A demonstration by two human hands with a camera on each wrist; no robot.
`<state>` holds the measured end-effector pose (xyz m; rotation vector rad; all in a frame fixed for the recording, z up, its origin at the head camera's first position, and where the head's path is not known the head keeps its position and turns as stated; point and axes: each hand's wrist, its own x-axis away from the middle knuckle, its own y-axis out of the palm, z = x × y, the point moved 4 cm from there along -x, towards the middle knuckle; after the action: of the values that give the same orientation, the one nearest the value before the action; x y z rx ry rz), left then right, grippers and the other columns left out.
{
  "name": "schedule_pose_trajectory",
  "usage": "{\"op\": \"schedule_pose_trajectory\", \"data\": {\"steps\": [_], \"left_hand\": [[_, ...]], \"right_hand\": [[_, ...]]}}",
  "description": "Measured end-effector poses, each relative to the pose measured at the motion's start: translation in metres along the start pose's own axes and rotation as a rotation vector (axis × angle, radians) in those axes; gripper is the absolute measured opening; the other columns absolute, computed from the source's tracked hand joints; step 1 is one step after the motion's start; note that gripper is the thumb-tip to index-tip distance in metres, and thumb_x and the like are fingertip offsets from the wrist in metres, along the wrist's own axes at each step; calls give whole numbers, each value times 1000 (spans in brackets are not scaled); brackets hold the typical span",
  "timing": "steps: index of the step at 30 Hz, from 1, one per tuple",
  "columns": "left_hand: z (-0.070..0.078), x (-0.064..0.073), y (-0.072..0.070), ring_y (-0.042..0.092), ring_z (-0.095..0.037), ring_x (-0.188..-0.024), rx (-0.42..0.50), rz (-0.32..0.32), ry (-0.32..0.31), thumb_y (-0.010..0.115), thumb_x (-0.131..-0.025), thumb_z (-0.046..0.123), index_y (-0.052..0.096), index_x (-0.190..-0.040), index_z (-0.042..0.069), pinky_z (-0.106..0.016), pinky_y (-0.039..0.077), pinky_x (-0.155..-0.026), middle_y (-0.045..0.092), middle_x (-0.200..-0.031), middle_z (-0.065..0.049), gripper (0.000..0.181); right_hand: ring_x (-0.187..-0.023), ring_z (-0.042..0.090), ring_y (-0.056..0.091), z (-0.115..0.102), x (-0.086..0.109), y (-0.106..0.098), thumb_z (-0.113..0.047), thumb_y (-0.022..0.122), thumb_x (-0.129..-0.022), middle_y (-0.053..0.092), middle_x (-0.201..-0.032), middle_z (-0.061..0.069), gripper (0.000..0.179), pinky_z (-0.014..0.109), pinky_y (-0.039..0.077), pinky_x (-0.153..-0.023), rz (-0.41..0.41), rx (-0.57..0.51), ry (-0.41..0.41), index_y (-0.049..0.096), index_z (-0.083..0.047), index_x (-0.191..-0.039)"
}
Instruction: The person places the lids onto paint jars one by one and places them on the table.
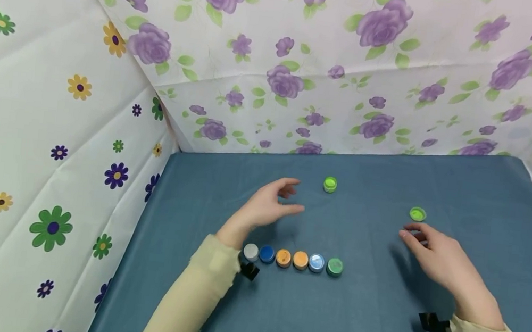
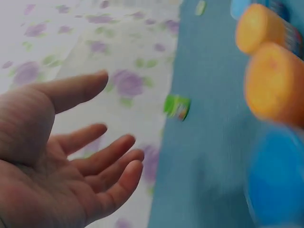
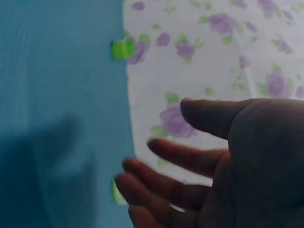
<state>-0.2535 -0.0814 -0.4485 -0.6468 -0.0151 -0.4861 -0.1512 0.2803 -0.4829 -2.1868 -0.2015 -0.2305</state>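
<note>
My left hand (image 1: pixel 269 204) hovers above the blue cloth with relaxed fingers and nothing in it. To its right stands a small open light-green paint pot (image 1: pixel 330 185), which also shows in the left wrist view. A light-green lid (image 1: pixel 417 214) lies farther right on the cloth. Just in front of that lid my right hand (image 1: pixel 440 257) hangs with loosely bent fingers, holding nothing. In the right wrist view its fingertips partly cover the lid (image 3: pixel 117 192), and the green pot (image 3: pixel 122 49) appears beyond.
Nearer me, a row of capped pots crosses the cloth: a white pot (image 1: pixel 250 252), a dark blue pot (image 1: pixel 267 254), two orange pots (image 1: pixel 300 260), a light blue pot (image 1: pixel 316 263) and a green pot (image 1: pixel 335 267). A flowered curtain (image 1: pixel 283 82) borders the table's far edge.
</note>
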Motion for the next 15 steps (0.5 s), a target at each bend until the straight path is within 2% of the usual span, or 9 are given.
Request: {"op": "schedule_pose_trajectory", "data": {"steps": [3, 7, 11, 15], "left_hand": [[9, -33, 17, 57, -32, -134, 8, 11, -66, 80, -100, 30, 48, -162, 15, -51, 51, -105, 59, -150, -14, 70], [11, -65, 41, 55, -32, -138, -86, 41, -164, 80, -100, 29, 48, -162, 13, -49, 52, -105, 55, -154, -14, 71], [11, -84, 58, 40, -34, -152, -160, 89, -244, 80, -99, 31, 50, -161, 14, -49, 45, -115, 46, -162, -15, 70], [12, -93, 70, 36, -37, -152, -140, 159, -303, 81, -99, 34, 55, -158, 20, -50, 41, -118, 41, -163, -17, 66]], "right_hand": [[-123, 57, 56, 10, -7, 1, -60, 41, -113, 51, -144, 41, 85, 65, 52, -86, 24, 12, 34, 35, 11, -160], [-126, 63, 49, 24, -12, 3, -52, 48, -113, 44, -144, 47, 86, 70, 48, -90, 70, 10, 75, 26, 17, -159], [-127, 64, 46, 34, -16, 5, -45, 52, -113, 41, -145, 48, 85, 73, 45, -93, 113, 4, 96, 20, 16, -162], [-125, 63, 45, 44, -17, 5, -39, 55, -112, 43, -142, 45, 80, 73, 43, -94, 130, 11, 111, 21, 15, -162]]}}
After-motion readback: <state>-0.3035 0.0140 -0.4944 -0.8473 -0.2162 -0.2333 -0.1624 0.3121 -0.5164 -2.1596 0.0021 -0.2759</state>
